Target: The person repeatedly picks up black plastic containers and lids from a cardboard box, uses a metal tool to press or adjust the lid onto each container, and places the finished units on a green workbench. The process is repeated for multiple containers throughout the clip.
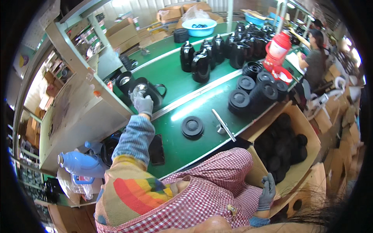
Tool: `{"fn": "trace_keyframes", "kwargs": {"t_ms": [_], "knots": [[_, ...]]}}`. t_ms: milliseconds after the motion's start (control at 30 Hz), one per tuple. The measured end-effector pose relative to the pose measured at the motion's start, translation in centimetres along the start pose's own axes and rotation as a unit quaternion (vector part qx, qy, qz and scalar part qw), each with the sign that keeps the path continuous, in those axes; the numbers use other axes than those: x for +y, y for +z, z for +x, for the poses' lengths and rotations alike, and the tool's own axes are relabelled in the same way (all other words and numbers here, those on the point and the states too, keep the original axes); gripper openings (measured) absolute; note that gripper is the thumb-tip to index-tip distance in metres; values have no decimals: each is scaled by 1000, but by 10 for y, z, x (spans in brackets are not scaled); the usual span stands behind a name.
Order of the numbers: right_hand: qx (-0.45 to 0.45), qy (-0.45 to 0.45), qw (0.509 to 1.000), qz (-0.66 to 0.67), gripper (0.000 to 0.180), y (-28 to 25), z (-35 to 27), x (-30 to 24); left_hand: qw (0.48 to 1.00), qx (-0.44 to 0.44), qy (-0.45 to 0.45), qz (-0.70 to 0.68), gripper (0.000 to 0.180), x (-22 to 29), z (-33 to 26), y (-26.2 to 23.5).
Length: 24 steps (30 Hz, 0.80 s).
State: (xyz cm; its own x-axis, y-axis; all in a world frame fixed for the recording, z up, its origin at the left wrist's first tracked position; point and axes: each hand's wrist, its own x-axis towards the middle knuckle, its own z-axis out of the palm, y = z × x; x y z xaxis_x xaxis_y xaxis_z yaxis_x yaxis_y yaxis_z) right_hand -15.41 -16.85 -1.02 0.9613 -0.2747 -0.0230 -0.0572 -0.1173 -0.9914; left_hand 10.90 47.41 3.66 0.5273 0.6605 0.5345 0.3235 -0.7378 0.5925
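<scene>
I see the black jug (156, 97) on the green tabletop (171, 144), right at the fingers of the left hand (143, 104). That arm reaches out, and the gloved fingers bend over the jug's shiny top. I can't tell if they pinch it. The right hand (267, 193) is low, near the box (255, 167), fingers a bit curled; I can't tell if it's holding anything. The left hand hides some of the jug.

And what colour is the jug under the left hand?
The jug is mostly black, best seen in head view.
</scene>
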Motion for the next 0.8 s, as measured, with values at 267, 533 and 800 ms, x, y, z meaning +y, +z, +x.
{"fn": "trace_keyframes", "kwargs": {"t_ms": [267, 533, 800], "knots": [[48, -37, 997, -46, 39, -1, -43, -50, 805, -283, 385, -350, 26, 195, -121, -76], [85, -144, 975, -147, 51, -4, -73, -99, 427, -623, 478, -449, 26, 283, -257, -58], [7, -127, 982, -142, 65, 32, -80, -34, 160, -929, 127, -308, 44, 249, -365, 3]]}}
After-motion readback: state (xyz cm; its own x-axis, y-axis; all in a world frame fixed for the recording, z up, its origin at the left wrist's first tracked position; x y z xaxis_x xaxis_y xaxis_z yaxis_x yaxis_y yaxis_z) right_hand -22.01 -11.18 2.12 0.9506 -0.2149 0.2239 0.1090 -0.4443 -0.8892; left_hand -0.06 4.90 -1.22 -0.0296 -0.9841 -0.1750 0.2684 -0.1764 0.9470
